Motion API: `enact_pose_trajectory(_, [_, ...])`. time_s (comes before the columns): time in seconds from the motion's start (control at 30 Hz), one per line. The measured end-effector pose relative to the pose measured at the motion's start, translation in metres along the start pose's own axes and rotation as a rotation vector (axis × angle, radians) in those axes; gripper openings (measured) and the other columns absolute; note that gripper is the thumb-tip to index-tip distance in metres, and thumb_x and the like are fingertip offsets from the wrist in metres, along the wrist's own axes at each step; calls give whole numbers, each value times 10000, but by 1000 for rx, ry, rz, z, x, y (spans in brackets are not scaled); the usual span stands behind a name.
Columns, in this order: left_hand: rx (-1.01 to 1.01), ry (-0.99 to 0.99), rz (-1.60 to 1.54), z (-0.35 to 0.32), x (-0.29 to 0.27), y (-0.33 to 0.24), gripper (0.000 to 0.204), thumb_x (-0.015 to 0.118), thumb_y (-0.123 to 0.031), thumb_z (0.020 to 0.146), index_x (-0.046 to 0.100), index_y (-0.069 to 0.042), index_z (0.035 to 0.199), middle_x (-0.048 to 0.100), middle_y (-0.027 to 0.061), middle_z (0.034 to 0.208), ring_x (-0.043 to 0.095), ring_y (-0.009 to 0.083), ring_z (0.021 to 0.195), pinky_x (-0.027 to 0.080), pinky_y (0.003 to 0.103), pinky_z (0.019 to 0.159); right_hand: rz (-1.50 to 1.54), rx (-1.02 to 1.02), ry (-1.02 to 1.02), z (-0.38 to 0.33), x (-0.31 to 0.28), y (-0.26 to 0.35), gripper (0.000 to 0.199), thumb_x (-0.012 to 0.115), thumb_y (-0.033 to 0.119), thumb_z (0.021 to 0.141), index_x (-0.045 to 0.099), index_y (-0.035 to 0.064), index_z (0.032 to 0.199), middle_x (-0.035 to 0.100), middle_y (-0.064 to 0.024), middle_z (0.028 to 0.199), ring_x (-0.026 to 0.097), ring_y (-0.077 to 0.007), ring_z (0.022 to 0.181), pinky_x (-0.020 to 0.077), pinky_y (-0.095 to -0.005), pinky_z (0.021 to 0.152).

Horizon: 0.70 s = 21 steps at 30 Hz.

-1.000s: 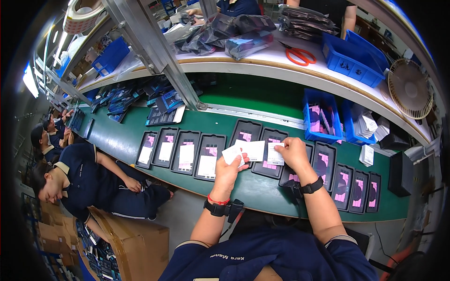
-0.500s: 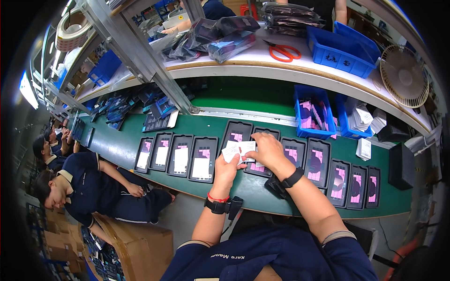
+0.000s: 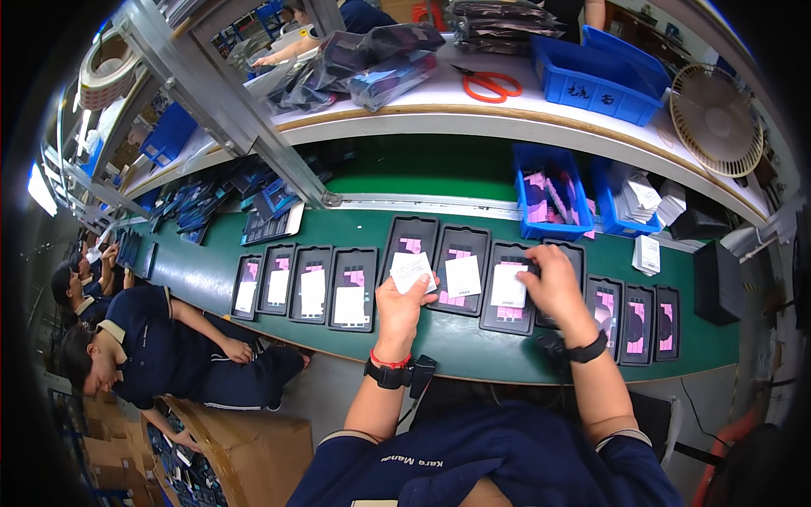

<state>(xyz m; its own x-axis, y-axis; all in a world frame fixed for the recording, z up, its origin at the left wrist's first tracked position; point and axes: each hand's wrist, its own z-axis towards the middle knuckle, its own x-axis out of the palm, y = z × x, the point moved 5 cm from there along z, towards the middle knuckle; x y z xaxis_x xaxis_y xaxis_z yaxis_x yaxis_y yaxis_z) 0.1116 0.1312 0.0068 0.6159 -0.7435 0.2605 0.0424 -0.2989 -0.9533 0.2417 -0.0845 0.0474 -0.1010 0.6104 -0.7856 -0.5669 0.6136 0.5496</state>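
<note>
Fingers first: from my remote view, the fingers (image 3: 420, 284) of the left hand (image 3: 404, 306) are curled and pinching a small stack of white cards (image 3: 411, 270), thumb on top, held just above the green belt (image 3: 194, 275). The stack sits over the lower end of a black tray (image 3: 409, 249) with a pink patch.

Left to right across the head view:

1. Far left, seated people in dark blue shirts (image 3: 139, 351) work beside the belt, with brown cardboard boxes (image 3: 245, 452) near them.
2. Four black trays lie side by side on the belt, each with a white card on it; the fourth tray (image 3: 352, 289) is just beside the left hand.
3. Right of the card stack, one tray (image 3: 461, 269) carries a white card (image 3: 463, 276).
4. On the next tray (image 3: 509, 287), the right hand (image 3: 557, 289) lies palm down, fingers together and bent, fingertips pressing a white card (image 3: 508, 286) flat onto it. A black watch is on that wrist.
5. Further right, three trays (image 3: 640, 311) show pink patches with no white card on them.
6. Behind the belt stand blue bins (image 3: 553, 193) with pink-and-black parts and white cards.
7. On the upper shelf lie orange-handled scissors (image 3: 490, 84); a fan (image 3: 714, 118) stands at the right.
</note>
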Motion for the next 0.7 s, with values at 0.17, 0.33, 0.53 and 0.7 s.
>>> enact_pose_trajectory(0.17, [29,35,-58,-6,20,2,217,650,-13,813,605,28,1021,661,113,917,658,173,781,561,243,597,-142,-326,68,-28,25,62,332,695,219,732,637,74,1025,525,-150,1142,457,-336,1076,352,-462,921])
enact_pose_trajectory(0.33, [-2,134,-29,-16,46,3,230,676,6,790,617,19,1012,663,84,914,632,122,741,532,220,565,85,-157,-55,-24,23,46,238,629,231,802,658,66,970,537,-144,1147,433,-313,1108,304,-439,936])
enact_pose_trajectory(0.53, [-206,445,-87,-44,104,33,263,620,-44,849,558,6,1099,638,91,985,639,153,824,561,265,602,826,240,-29,-36,8,-9,115,683,80,785,634,-2,850,617,-28,642,544,-65,559,403,-217,486])
enact_pose_trajectory(0.7, [-232,426,-52,-40,116,43,228,510,-89,924,546,8,1128,630,92,1014,628,153,847,551,260,622,794,416,-150,-47,-24,-69,99,669,48,785,637,-24,844,644,-59,691,580,-76,616,454,-217,549])
